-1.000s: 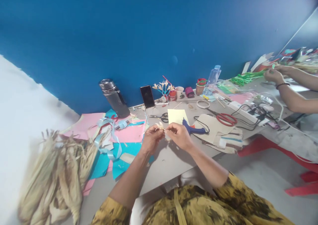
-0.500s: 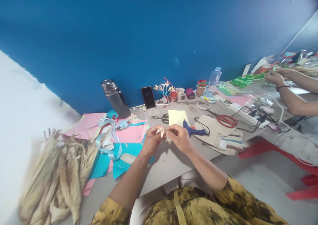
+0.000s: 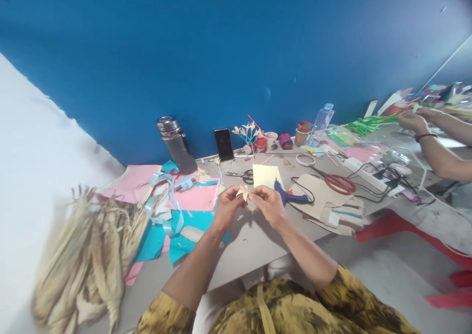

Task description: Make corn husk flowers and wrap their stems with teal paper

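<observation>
While one pale petalled piece [image 3: 242, 192] is pinched by fingertips of left hand [image 3: 226, 207] and right hand [image 3: 268, 205], above counter [image 3: 249, 250], shaping is apparently in hand; light, even finger pressure is seemingly called for next.

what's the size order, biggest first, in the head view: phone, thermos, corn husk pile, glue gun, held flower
1. corn husk pile
2. thermos
3. phone and glue gun, too alike to rank
4. held flower
</observation>
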